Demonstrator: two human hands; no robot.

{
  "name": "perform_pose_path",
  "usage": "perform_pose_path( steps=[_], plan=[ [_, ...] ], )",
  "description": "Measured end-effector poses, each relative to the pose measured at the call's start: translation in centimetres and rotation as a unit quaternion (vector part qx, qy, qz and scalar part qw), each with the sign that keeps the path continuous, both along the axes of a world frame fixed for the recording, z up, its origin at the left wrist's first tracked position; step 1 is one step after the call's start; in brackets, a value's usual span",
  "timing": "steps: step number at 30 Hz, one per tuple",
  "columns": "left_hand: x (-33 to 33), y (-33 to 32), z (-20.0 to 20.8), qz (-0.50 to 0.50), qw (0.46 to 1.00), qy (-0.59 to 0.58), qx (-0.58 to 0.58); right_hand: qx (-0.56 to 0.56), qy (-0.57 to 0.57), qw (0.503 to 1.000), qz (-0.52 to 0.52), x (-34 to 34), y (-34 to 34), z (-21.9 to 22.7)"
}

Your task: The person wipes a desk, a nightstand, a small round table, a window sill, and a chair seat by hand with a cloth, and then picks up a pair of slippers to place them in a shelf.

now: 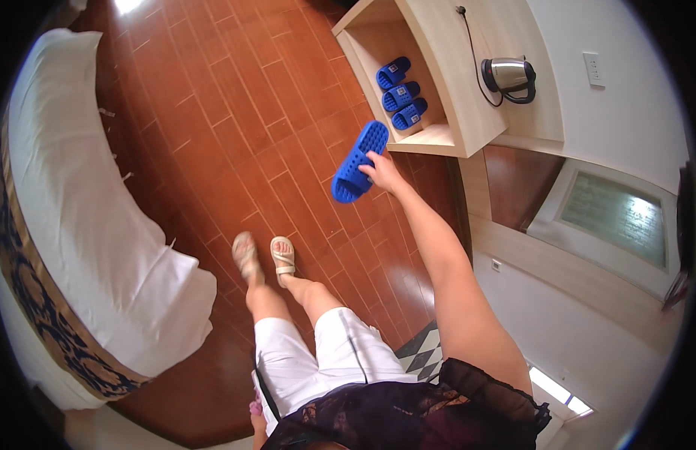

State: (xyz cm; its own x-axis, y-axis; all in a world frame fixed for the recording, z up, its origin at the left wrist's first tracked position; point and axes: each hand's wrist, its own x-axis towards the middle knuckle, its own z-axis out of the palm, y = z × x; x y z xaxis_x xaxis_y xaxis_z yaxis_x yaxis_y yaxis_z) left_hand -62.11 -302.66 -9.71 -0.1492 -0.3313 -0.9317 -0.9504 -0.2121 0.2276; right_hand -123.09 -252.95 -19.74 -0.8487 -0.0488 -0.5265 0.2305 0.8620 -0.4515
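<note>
My right hand (381, 172) is closed round the side of a blue plastic slipper (353, 174), which has holes in its sole. My arm stretches forward, and the slipper hangs above the floor beside a low open cubby. Inside that pale wood cubby (430, 141), three more blue slippers (400, 96) lie in a row. My left hand (256, 416) is low at my side against my white shorts, mostly hidden. Something small and pink shows there, but its fingers are not clear.
A bed with a white sheet (112, 247) and a dark patterned runner (59, 330) lines the left. On the wooden counter at right stands a steel kettle (509, 77) with its cord. The reddish plank floor (288, 150) runs between them, under my sandalled feet (283, 255).
</note>
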Motion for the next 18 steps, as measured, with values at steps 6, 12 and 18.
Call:
perform_pose_path(
  steps=[6,12,18],
  plan=[
    [-22.0,5.6,-5.0,-0.074,0.997,0.0,0.002,0.084,0.021,0.987,-0.135,-17.3,10.1,-6.7],
    [-38.1,8.0,-10.2,-0.146,0.989,-0.027,-0.019,0.165,0.034,0.966,-0.197,-32.4,20.2,-17.0],
    [-44.2,7.4,-7.0,-0.343,0.931,-0.092,-0.079,0.104,0.094,0.962,-0.234,-43.4,26.1,-28.2]
  ],
)
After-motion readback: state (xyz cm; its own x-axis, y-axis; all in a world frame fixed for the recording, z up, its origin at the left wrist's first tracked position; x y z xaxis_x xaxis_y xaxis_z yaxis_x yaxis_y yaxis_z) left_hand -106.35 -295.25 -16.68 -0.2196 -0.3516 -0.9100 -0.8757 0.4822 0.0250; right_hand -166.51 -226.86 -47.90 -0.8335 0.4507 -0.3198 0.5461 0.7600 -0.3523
